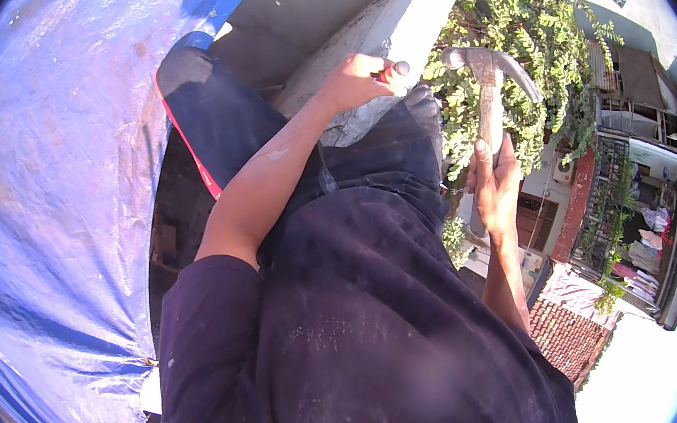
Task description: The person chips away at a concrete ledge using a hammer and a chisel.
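Observation:
My right hand (492, 184) is wrapped round the wooden handle of a claw hammer (490, 102). The hammer is raised, its metal head uppermost and its curved claw on the right. My left hand (351, 85) is closed on a chisel-like tool (392, 74) with a red grip and a dark, round end. The rest of this tool is hidden by the hand and wrist. Just below it is a pale concrete ledge (385, 35) with a rough near end, lying between my legs. Hammer head and tool are apart.
A blue tarpaulin (41, 170) hangs along the whole left side. Leafy green branches (536, 1) grow right behind the hammer. Farther right and lower are a tiled roof (570, 340) and a balcony (640, 219) with laundry. Several wires cross at the top.

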### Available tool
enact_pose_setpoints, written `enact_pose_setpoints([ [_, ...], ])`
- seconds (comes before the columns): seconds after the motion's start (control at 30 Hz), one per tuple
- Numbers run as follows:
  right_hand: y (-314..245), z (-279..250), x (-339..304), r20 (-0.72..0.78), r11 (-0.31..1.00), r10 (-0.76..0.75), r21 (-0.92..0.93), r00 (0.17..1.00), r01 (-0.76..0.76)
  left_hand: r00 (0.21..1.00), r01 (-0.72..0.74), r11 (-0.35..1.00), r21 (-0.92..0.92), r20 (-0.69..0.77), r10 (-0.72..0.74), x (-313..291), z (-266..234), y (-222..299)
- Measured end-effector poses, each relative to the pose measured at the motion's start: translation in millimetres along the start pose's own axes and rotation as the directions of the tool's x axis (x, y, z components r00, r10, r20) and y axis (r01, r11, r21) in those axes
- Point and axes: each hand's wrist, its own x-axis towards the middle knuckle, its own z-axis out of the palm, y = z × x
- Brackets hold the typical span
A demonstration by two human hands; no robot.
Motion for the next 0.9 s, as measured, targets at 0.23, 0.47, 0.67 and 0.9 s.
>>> enact_pose_setpoints([
  [0.23, 16.8, 22.3, 1.5, 0.128, 0.83, -0.176, -0.513, 0.976, 0.218, 0.997, -0.055, 0.998, -0.014, 0.053, 0.056, -7.0, 5.3, -0.4],
  [0.47, 14.6, 28.4, -15.3, -0.027, 0.993, -0.049, -0.106, 0.998, 0.046, 0.999, -0.04, 0.998, -0.04, -0.006, 0.039, -4.2, 3.3, -10.6],
  [0.67, 20.6, 23.2, -3.4, 0.116, 0.945, -0.041, -0.318, 0.992, 0.076, 0.998, -0.015, 0.999, 0.046, 0.054, 0.012, -8.3, -0.9, -4.5],
  [0.9, 36.4, 36.8, -18.5, -0.094, 0.972, -0.157, -0.192, 0.983, 0.137, 0.998, -0.066, 0.996, -0.056, -0.014, 0.066, -9.3, 9.0, -28.0],
])
